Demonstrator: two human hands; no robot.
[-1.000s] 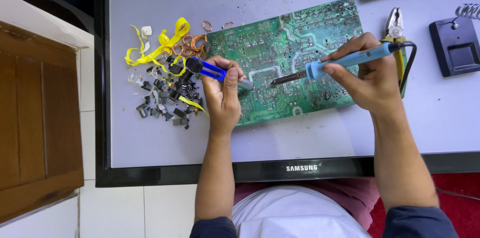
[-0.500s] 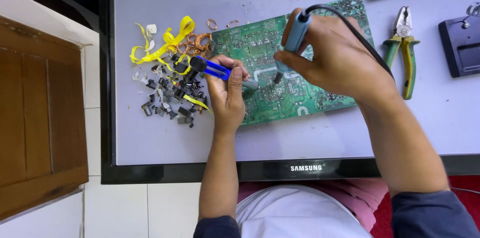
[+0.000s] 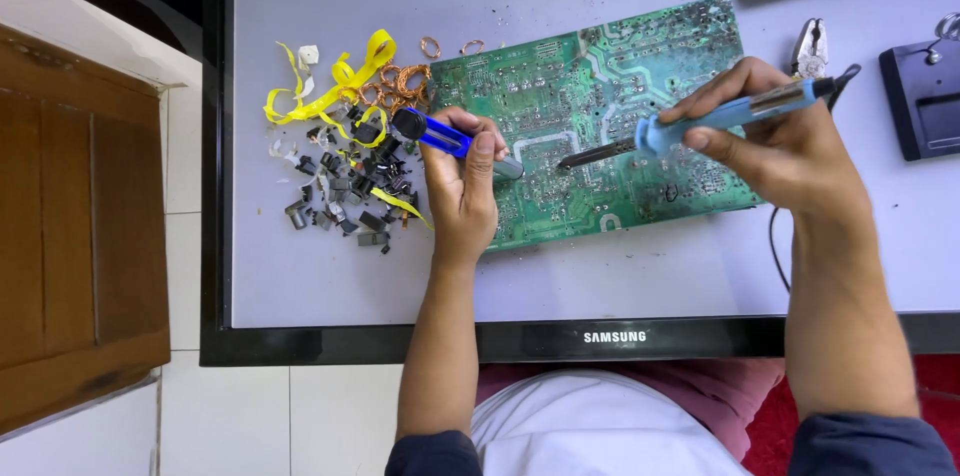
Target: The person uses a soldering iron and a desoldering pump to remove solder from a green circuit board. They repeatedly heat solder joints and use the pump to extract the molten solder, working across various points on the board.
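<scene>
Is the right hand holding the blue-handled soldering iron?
Yes, the right hand grips the blue-handled soldering iron, tip over the green circuit board.

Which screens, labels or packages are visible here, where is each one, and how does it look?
Flat screen: lies face up as the work surface, pale grey panel, black frame.
Maker's label: small white lettering, middle of the near frame edge.
No packages visible.

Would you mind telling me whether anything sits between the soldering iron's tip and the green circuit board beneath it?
Nothing visible does. The soldering iron in the right hand points at bare circuit board; the blue tool in the left hand lies just left.
</scene>
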